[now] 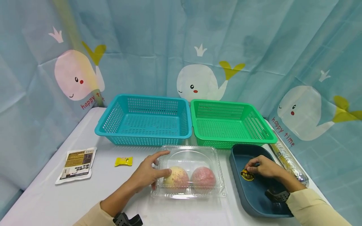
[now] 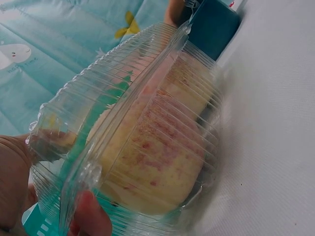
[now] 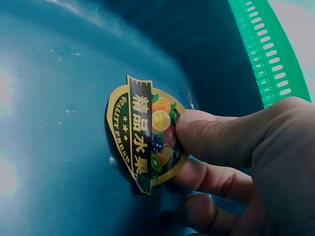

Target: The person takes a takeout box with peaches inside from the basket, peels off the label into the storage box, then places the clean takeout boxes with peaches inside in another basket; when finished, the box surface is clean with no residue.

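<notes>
At the left of the white tabletop (image 1: 70,201), a flat packet (image 1: 77,164) with brown and white printing lies at a slant. Next along is a small yellow wrapped piece (image 1: 123,161), lying well apart from the packet. Behind it stands a blue basket (image 1: 141,140) with perforated walls, its inside facing up.

Nearer, the left hand (image 1: 145,173) has its grip around the left side of a clear container (image 1: 188,157), the thumb over the lid; the left wrist view shows a fingertip at the seam of the rim. The container sits on the tabletop in front of the baskets and holds two round buns side by side: a yellowish one (image 1: 176,179) with reddish patches on the left, a pink one (image 1: 203,178) on the right. A green basket (image 1: 234,141) stands just beside the blue one.

Further right, a dark blue basin (image 1: 254,201) stands near the green basket's front. Over its inside, the right hand (image 1: 264,166) has its grip pinched on the right edge of a black and gold label (image 3: 142,137) printed with fruit; whether the label touches the basin's floor, I cannot tell. Beyond the basin, along the right edge, lies a long shiny roll (image 1: 291,163). A whale-print curtain (image 1: 155,31) hangs behind everything.
</notes>
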Motion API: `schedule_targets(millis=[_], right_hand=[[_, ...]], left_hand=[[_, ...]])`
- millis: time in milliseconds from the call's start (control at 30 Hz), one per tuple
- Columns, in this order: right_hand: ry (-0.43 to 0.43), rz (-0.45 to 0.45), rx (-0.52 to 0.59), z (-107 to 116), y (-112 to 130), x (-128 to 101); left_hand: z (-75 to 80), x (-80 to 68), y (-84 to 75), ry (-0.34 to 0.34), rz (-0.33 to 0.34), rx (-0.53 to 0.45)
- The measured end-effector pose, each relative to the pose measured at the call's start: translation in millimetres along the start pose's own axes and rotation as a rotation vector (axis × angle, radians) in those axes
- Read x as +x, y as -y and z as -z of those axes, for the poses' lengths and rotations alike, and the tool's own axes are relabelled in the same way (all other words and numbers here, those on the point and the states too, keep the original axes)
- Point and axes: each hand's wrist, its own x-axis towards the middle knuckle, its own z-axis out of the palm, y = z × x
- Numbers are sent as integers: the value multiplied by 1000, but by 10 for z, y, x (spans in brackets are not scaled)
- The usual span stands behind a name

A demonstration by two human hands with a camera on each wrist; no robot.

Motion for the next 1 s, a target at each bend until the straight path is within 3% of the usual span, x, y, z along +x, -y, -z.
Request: schedule_targets(millis=[400, 667, 1000], right_hand=[[-12, -12, -58, 49, 33, 2], [31, 60, -25, 31, 45, 40], [3, 34, -21, 6, 34, 41]], left_hand=[[0, 5, -5, 0, -8, -4], [4, 2, -2, -4, -3, -8], [-7, 0, 4, -6, -1, -4]])
